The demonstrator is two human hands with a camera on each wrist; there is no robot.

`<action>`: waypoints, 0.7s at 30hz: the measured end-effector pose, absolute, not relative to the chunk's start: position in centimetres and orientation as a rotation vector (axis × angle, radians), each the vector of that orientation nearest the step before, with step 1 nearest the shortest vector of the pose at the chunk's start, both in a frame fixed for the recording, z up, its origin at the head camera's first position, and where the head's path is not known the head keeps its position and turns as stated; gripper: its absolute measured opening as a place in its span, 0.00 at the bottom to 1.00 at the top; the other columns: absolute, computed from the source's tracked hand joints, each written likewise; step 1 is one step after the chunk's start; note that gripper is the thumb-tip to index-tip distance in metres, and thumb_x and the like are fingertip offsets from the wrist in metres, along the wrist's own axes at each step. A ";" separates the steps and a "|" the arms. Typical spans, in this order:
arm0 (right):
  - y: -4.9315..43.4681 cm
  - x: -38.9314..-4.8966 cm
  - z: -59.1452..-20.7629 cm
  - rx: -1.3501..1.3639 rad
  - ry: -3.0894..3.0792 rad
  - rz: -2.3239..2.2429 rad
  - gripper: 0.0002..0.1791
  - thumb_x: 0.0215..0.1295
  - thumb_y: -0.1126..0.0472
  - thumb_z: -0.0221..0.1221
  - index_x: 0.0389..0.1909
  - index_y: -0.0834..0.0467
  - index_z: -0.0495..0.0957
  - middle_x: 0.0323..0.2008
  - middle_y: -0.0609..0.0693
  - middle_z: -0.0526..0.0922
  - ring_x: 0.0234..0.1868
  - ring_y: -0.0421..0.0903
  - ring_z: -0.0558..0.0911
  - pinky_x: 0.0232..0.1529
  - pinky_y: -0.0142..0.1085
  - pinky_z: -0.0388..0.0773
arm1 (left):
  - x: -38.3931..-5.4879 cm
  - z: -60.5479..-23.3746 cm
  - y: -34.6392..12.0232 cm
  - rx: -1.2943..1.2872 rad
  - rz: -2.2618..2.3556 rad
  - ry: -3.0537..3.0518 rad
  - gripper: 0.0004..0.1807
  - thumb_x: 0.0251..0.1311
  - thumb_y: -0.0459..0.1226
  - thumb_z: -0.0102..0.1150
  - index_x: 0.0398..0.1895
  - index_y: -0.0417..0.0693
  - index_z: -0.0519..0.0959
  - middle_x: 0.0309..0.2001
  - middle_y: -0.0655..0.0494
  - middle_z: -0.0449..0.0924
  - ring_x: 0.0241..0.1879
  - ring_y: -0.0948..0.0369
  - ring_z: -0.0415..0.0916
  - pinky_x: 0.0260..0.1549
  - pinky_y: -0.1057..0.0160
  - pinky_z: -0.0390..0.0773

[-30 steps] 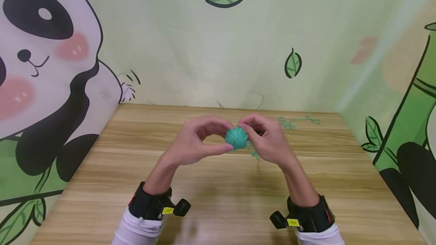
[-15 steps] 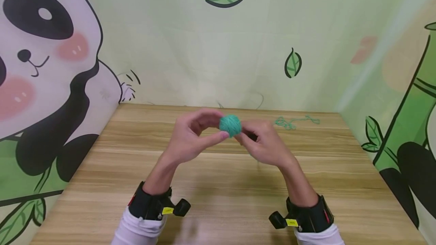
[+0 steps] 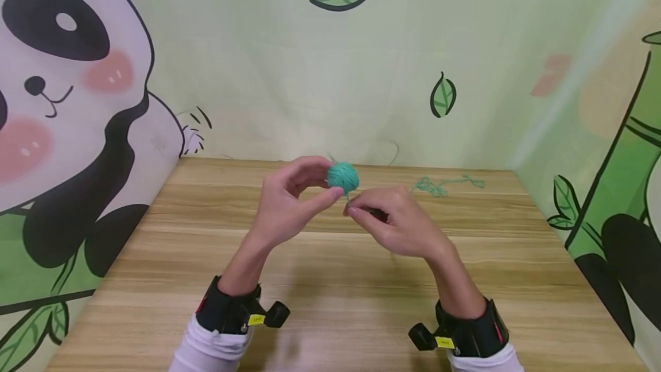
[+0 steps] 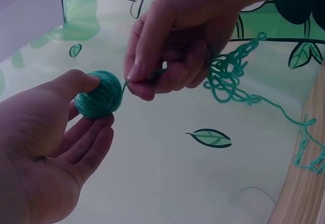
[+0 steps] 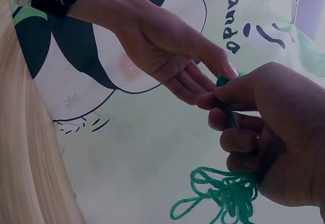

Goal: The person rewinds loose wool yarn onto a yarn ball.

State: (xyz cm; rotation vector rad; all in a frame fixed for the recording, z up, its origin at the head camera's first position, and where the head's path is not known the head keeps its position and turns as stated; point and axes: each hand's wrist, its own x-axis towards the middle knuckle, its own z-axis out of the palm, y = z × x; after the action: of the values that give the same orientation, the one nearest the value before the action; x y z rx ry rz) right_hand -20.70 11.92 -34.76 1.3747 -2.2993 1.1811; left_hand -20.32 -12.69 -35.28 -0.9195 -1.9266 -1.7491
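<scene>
While the left hand (image 3: 289,202) gripped the yarn ball (image 3: 343,177) above the table (image 3: 335,291) toward its far edge and the right hand (image 3: 400,220) pinched its strand (image 4: 124,86), a light, even pull seemed wise, lest loops (image 4: 228,71) trailing toward the far right corner snag.

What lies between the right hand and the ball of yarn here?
A short strand of yarn runs from the ball to the right hand; the left wrist view shows it, and so does the head view.
</scene>
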 end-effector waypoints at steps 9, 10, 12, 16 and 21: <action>12.2 -20.1 -34.4 1.378 -2.262 1.269 0.10 0.78 0.72 0.65 0.38 0.56 0.89 0.23 0.44 0.75 0.24 0.33 0.70 0.25 0.28 0.69 | -20.6 -35.6 -12.6 -0.919 -1.606 -1.984 0.23 0.62 0.24 0.81 0.60 0.40 0.87 0.53 0.45 0.93 0.50 0.59 0.93 0.54 0.53 0.95; 12.2 -20.1 -34.4 1.373 -2.249 1.285 0.10 0.77 0.73 0.65 0.39 0.57 0.90 0.23 0.45 0.75 0.24 0.34 0.70 0.25 0.28 0.69 | -20.7 -35.6 -12.6 -0.925 -1.598 -1.990 0.23 0.62 0.25 0.81 0.60 0.40 0.87 0.53 0.45 0.93 0.50 0.59 0.93 0.53 0.54 0.95; 12.3 -20.0 -34.3 1.361 -2.225 1.312 0.10 0.76 0.74 0.66 0.40 0.57 0.90 0.23 0.45 0.75 0.24 0.34 0.70 0.24 0.28 0.68 | -20.7 -35.6 -12.6 -0.940 -1.580 -1.997 0.22 0.61 0.25 0.81 0.59 0.40 0.88 0.52 0.45 0.94 0.48 0.57 0.94 0.53 0.53 0.95; 12.5 -19.8 -34.1 1.358 -2.166 1.386 0.11 0.76 0.76 0.64 0.42 0.59 0.91 0.23 0.46 0.75 0.22 0.36 0.69 0.22 0.28 0.67 | -20.7 -35.5 -12.7 -0.970 -1.534 -2.018 0.22 0.61 0.26 0.82 0.58 0.40 0.88 0.51 0.45 0.94 0.48 0.55 0.94 0.52 0.51 0.96; 12.7 -19.6 -34.0 1.365 -2.091 1.489 0.12 0.76 0.78 0.61 0.43 0.62 0.90 0.22 0.49 0.76 0.20 0.38 0.69 0.20 0.29 0.67 | -20.7 -35.6 -12.8 -0.975 -1.479 -2.076 0.21 0.63 0.28 0.81 0.59 0.42 0.89 0.52 0.47 0.94 0.50 0.55 0.93 0.52 0.56 0.95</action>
State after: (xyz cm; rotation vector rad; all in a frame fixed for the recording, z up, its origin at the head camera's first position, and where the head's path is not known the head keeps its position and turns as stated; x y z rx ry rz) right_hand -19.65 12.74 -33.99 1.3654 -2.0910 1.4891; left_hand -20.67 -12.76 -35.59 -0.9745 -2.0761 -1.4795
